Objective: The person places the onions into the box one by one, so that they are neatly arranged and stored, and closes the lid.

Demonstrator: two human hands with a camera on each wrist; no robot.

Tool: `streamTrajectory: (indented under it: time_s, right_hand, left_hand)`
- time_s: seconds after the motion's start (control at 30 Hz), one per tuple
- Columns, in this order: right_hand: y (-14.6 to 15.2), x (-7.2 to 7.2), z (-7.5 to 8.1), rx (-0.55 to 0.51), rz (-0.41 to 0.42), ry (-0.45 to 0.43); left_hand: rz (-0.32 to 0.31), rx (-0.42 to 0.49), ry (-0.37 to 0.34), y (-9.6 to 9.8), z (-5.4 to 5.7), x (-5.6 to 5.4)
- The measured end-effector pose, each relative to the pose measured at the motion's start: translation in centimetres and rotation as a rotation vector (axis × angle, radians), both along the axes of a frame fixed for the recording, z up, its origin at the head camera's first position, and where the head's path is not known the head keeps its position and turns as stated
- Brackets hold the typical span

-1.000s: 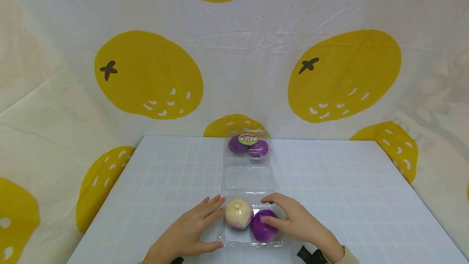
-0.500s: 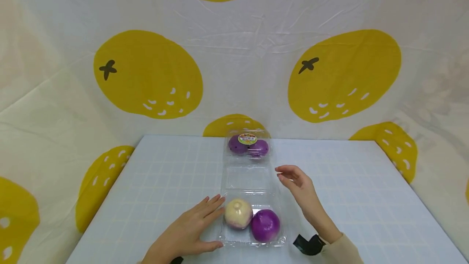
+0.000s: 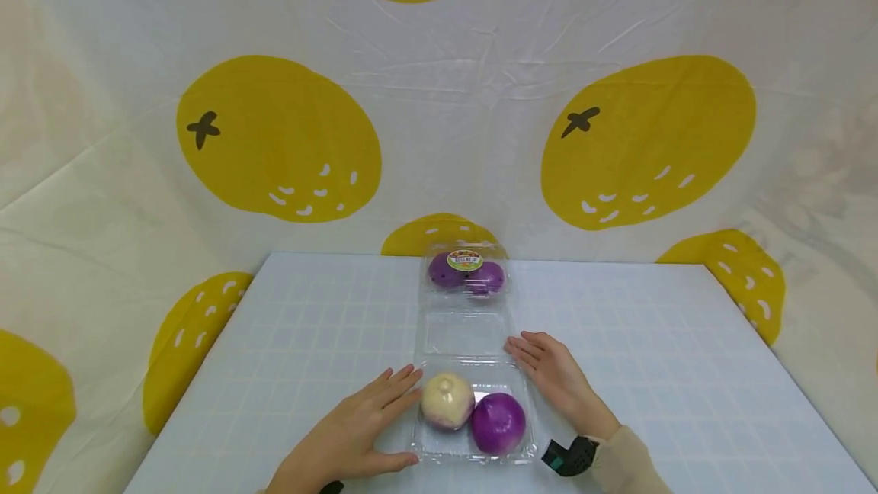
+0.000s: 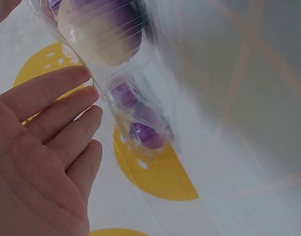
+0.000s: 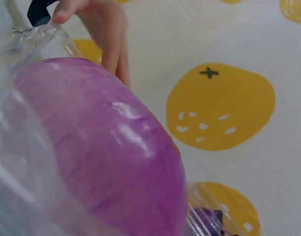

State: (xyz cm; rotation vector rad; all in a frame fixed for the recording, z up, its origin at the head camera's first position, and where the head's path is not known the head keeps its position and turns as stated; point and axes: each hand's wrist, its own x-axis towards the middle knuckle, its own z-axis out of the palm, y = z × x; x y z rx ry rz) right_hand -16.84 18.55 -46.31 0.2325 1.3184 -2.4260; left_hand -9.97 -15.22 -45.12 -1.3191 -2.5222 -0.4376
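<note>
An opened clear plastic clamshell box (image 3: pixel 446 448) lies in front of me, its lid (image 3: pixel 466 332) folded back flat. Inside sit a cream turnip (image 3: pixel 447 400) with purple shading and, beside it on the right, a round purple vegetable (image 3: pixel 498 424). My left hand (image 3: pixel 360 433) rests along the box's left side, fingers spread and fairly straight, fingertips right at the rim. In the left wrist view its palm (image 4: pixel 37 162) shows with nothing in it. My right hand (image 3: pixel 559 383) is at the box's right side, fingers extended toward the hinge corner, holding nothing.
Behind the lid, a second clear box (image 3: pixel 432 296) with a label holds purple items (image 3: pixel 485 278). The pale gridded table (image 3: pixel 322 311) ends at a hanging cloth (image 3: pixel 466 136) printed with yellow fruit.
My right hand has left the purple vegetable, moved back and to the right, then come in to the box's right side. The left hand has stayed in place.
</note>
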Motion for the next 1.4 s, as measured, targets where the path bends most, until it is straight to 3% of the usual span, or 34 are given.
streamTrajectory:
  time_s: [0.13, 0.37, 0.93, 1.4]
  right_hand:
    - [-0.2, 0.1, -0.4, -0.047, 0.090, 0.008]
    - [-0.6, 0.2, -0.6, -0.007, 0.119, 0.049]
    - [-1.0, 0.6, -0.2, 0.015, 0.074, 0.052]
    - [-1.0, 1.3, 0.1, 0.007, 0.095, 0.110]
  left_hand:
    - [-0.005, 0.006, 0.005, 0.0, 0.0, 0.2]
    - [-0.012, 0.010, 0.006, 0.0, 0.0, 0.4]
    - [-0.013, 0.008, 0.015, 0.0, -0.1, 0.9]
    - [-0.020, 0.011, 0.046, -0.2, 0.0, 1.3]
